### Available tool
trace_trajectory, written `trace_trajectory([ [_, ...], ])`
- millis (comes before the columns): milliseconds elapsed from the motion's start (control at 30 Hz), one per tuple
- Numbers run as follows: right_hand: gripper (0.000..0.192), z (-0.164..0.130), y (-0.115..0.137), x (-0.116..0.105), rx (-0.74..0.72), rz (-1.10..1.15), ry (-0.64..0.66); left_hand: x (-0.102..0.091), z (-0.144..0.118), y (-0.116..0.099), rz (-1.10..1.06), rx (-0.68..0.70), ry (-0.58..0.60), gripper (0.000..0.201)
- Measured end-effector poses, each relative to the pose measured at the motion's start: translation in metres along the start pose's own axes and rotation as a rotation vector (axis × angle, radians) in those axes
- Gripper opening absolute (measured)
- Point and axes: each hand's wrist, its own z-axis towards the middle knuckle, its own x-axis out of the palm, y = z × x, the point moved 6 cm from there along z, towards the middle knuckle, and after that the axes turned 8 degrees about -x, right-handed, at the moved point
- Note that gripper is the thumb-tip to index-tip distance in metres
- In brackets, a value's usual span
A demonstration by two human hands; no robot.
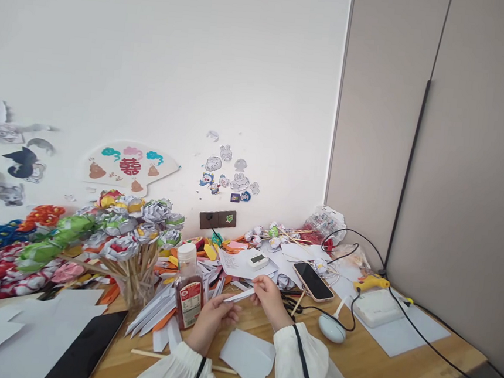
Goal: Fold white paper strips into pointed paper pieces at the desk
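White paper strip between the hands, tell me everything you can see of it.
The white paper strip is narrow and plain-looking; whether it is folded is too small to tell. It slants, its right end higher in the picture, pinched by the right hand, while the left hand holds the other end. It seems raised above the wooden table, to the right of the bottle.

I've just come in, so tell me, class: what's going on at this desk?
A person is holding a narrow white paper strip above the desk, with the fingers of the left hand on one end and those of the right hand on the other. A loose white sheet lies below the hands. A bottle stands beside the left hand, and a phone lies beyond the right.
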Motion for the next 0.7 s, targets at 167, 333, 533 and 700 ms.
trace_trajectory([
  [167, 0.007, 0.0, 0.006, -0.001, -0.035, -0.042, 0.002, 0.004, -0.003, 0.002, -0.089, -0.057, 0.026, 0.029],
  [333, 0.011, 0.0, 0.004, 0.0, -0.024, -0.046, 0.041, 0.003, 0.001, 0.006, -0.066, -0.024, -0.014, 0.031],
  [533, 0.013, -0.005, 0.0, 0.001, 0.032, -0.031, 0.18, -0.002, 0.004, 0.011, -0.085, 0.007, -0.069, 0.031],
  [700, 0.018, -0.01, -0.004, -0.001, 0.103, 0.012, 0.24, -0.005, 0.011, 0.023, -0.143, -0.028, -0.113, 0.025],
])
